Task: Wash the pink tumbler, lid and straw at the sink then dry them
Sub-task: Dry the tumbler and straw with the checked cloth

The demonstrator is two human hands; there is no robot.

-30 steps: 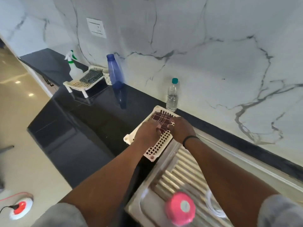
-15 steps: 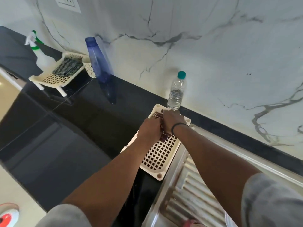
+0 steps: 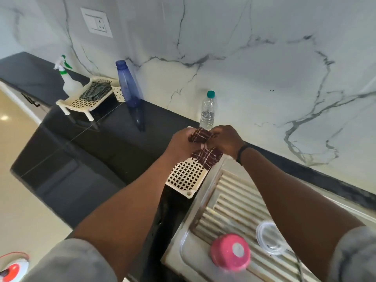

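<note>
The pink tumbler (image 3: 230, 252) stands upside down on the ribbed steel draining board (image 3: 230, 202) at the bottom of the view. Beside it to the right lies the clear lid (image 3: 269, 237). A thin clear straw (image 3: 299, 261) seems to run near the lid, partly hidden by my right arm. Further back, my left hand (image 3: 179, 142) and my right hand (image 3: 225, 140) both grip a dark red checked cloth (image 3: 205, 155), lifted above a cream perforated tray (image 3: 186, 177).
A small water bottle (image 3: 208, 109) stands against the marble wall behind my hands. Further left on the black counter (image 3: 85, 143) are a tall blue bottle (image 3: 128, 84), a second cream rack (image 3: 85, 98) with a dark cloth, and a spray bottle (image 3: 66, 78).
Both hands have lifted the checked cloth off the cream tray, where it lay flat a second ago. The view has tilted down, so the tumbler and lid show again.
</note>
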